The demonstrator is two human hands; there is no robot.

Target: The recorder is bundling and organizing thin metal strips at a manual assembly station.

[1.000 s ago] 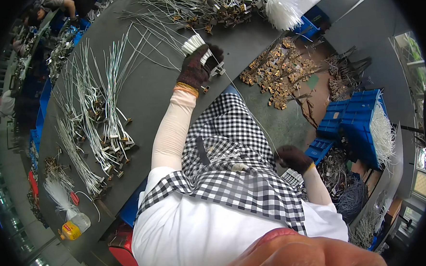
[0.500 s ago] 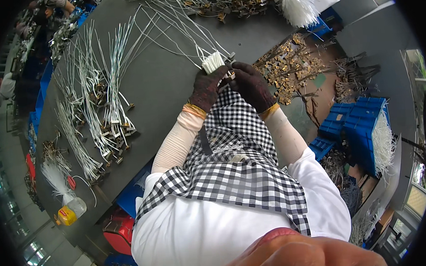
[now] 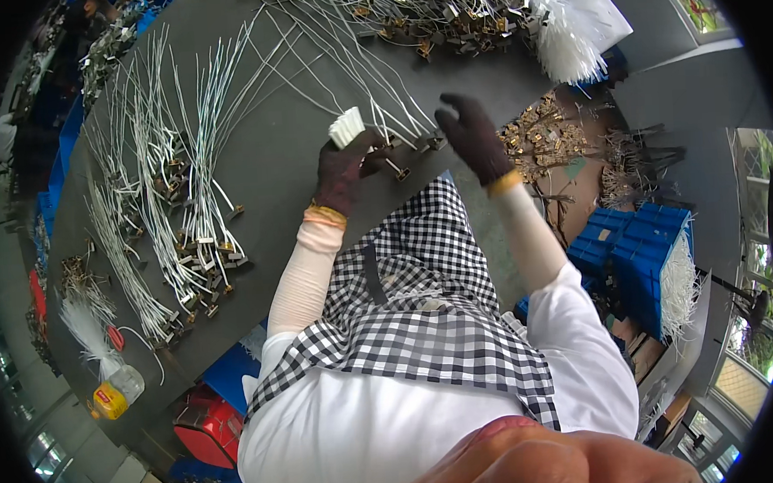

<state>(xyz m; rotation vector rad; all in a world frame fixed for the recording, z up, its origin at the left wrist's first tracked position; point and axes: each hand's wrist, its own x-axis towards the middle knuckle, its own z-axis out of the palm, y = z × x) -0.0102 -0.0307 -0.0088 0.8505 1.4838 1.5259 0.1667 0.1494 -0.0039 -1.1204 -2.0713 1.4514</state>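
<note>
"Above the near edge of the bench (image 3: pixel 283 179), what has the left hand (image 3: pixel 342 169)?"

"It has a white bundle (image 3: pixel 346 128). The fingers are curled around it, and its pale end comes out above the dark glove."

"And the right hand (image 3: pixel 476 141)?"

"It is near the same edge, to the right of the bundle and apart from it. Its fingers are released, with thumb and forefinger well parted."

"What lies between the hands?"

"Some thin cables, with small connectors (image 3: pixel 402 173) at their near ends. One connector is just beside the right fingertips; whether they touch it, I cannot tell."

"And farther away?"

"Sheaves (image 3: pixel 199 203) of cable lie toward the left edge. A heap (image 3: pixel 444 11) of cables follows the far edge, with white strands (image 3: pixel 569 53) at its right end. A bottle (image 3: pixel 119 391) is at the near left corner. Beyond the right edge are brass-coloured pieces (image 3: pixel 534 142), then blue crates (image 3: pixel 639 256)."
</note>
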